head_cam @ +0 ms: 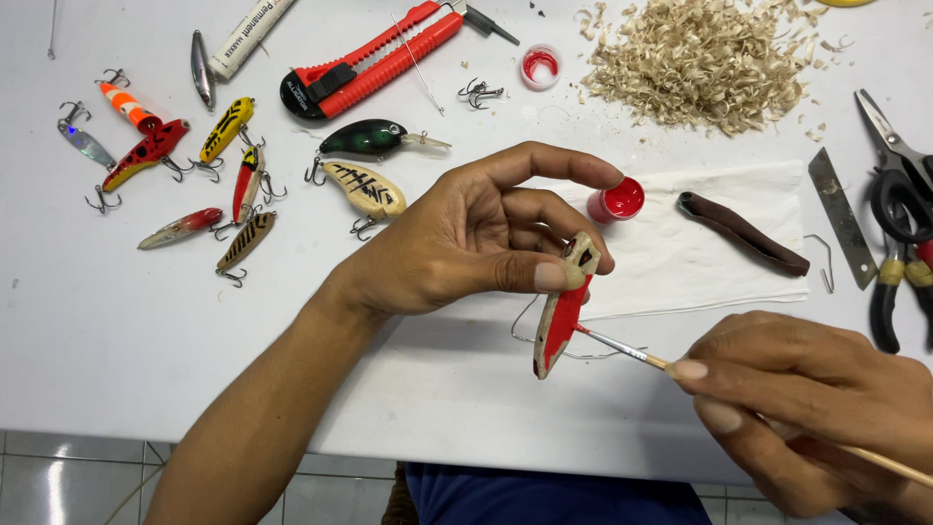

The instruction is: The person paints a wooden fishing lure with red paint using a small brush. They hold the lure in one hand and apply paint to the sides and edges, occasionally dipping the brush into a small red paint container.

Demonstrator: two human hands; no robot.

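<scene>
A bare wooden lure body (562,311), matt and pale where unpainted, is coated along one face with wet-looking glossy red paint, and a thin brush (622,348) with a pale wooden handle and a metal ferrule is laid against it. The finished lures (365,139) are seen to be glossy and lacquered, with metal treble hooks. Rough, curly wood shavings (695,60) and a soft white paper towel (700,238) are shown on the smooth white table (126,331).
</scene>
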